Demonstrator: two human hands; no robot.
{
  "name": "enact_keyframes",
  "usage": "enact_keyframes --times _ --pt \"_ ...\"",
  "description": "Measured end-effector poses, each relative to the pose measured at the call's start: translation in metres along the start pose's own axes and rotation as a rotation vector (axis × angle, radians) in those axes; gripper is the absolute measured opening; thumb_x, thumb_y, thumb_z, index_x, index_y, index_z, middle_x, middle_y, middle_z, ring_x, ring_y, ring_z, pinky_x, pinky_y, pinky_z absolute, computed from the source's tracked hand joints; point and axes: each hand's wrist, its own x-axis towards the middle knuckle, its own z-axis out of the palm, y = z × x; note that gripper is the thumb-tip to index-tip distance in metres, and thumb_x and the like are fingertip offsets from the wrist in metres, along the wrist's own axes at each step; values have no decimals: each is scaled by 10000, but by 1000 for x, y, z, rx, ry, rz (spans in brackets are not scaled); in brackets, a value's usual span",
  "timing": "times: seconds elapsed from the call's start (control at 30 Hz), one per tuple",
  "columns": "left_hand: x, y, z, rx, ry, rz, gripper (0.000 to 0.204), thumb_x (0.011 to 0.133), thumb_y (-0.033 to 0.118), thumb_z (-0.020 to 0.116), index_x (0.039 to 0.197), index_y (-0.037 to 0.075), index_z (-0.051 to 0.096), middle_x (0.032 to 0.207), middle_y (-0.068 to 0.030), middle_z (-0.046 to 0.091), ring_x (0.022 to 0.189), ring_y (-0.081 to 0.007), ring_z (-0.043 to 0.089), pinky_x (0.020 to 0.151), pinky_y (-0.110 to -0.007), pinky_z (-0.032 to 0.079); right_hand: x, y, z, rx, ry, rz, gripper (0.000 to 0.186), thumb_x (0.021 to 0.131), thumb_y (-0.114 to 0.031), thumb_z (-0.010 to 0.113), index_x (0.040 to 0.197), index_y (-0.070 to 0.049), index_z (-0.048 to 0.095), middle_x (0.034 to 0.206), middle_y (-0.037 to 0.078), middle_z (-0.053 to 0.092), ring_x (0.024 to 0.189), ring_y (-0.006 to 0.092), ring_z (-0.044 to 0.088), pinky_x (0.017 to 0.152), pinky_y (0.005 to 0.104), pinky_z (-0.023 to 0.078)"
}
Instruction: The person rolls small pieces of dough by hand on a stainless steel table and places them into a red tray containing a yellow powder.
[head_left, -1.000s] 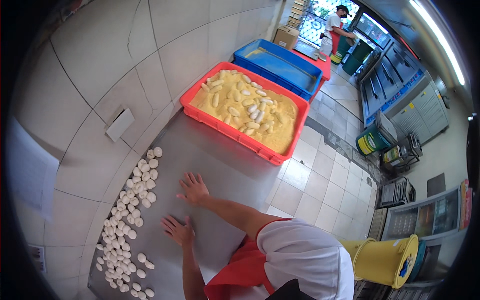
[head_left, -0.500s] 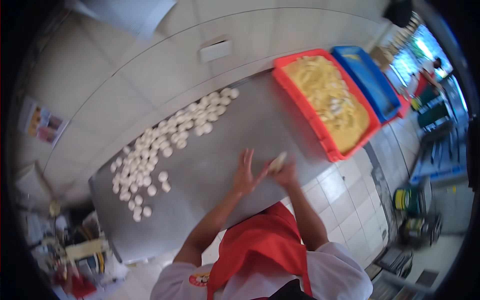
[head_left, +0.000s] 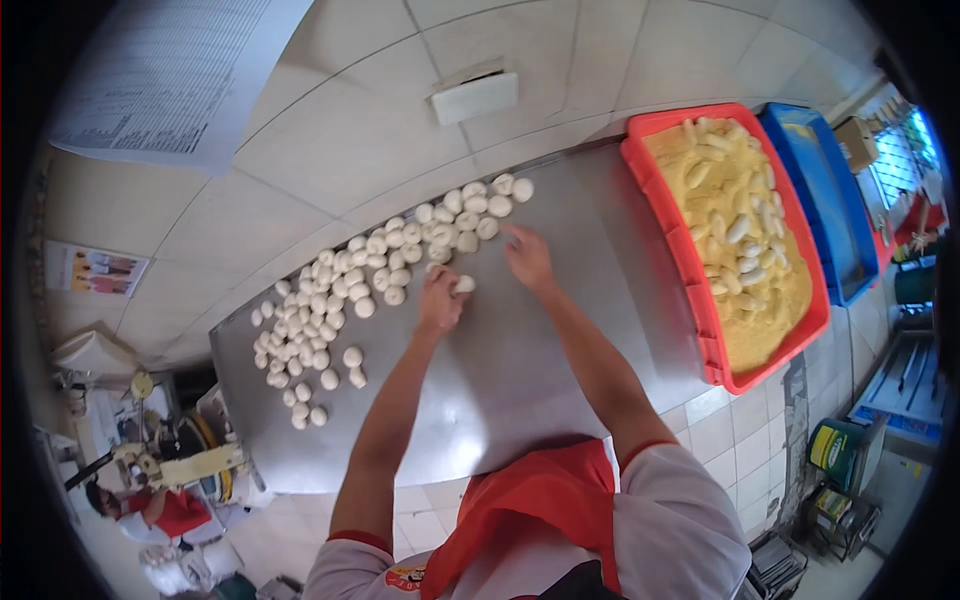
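Note:
Many round white dough balls (head_left: 330, 300) lie in a long band on the steel table (head_left: 500, 400), along the wall side and the left. My left hand (head_left: 440, 300) is at the near edge of that band, its fingers curled around a dough ball (head_left: 464, 284) that shows at the thumb side. To its right, my right hand (head_left: 530, 260) reaches over the table with fingers stretched out, close to the dough balls at the band's right end; I see nothing in it.
A red tray (head_left: 715, 345) with yellow crumbs and several oval dough pieces (head_left: 738, 230) sits at the table's right end. Beyond it is a blue tray (head_left: 850, 285). A tiled wall (head_left: 370, 120) runs along the far side. Other people are at the far left and far right.
Both hands have moved away from me, to the dough balls. The dough piece seen in my right hand is out of it, and my left hand has closed on a ball. The view has shifted.

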Motion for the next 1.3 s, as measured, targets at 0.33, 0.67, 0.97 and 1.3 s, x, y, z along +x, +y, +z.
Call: enact_keyframes --times 0.33,0.67,0.97,1.3 --pt "-251 -65 3 -1485 34 -540 387 863 -15 698 1213 55 549 1024 -41 639 908 -128 599 795 -280 494 -21 -39 48 -399 -27 103 214 880 -72 624 1088 -24 633 1144 143 628 1079 372 595 930 469 502" --pt "-336 -61 64 -177 220 34 388 960 224 581 1285 14 546 1455 -276 450 1354 -475 411 1117 -547 334 -353 -9 -27 -497 -204 -168 414 901 -117 611 1301 -24 561 1346 178 524 1271 402 475 1068 510 392" --pt "-182 -14 32 254 -62 -119 832 952 609 479 1557 78 271 1634 -262 75 1503 -475 51 1179 -640 77 -222 -50 20 -964 -350 193 871 958 -643 429 1569 -59 217 1632 222 127 1509 386 129 1201 589 96" --pt "-47 1 30 271 175 -159 805 982 584 427 1535 18 281 1635 -236 103 1527 -380 67 1216 -556 70 -40 -49 44 -863 -224 -39 781 984 -633 365 1574 -135 248 1626 186 195 1496 369 178 1209 542 144"
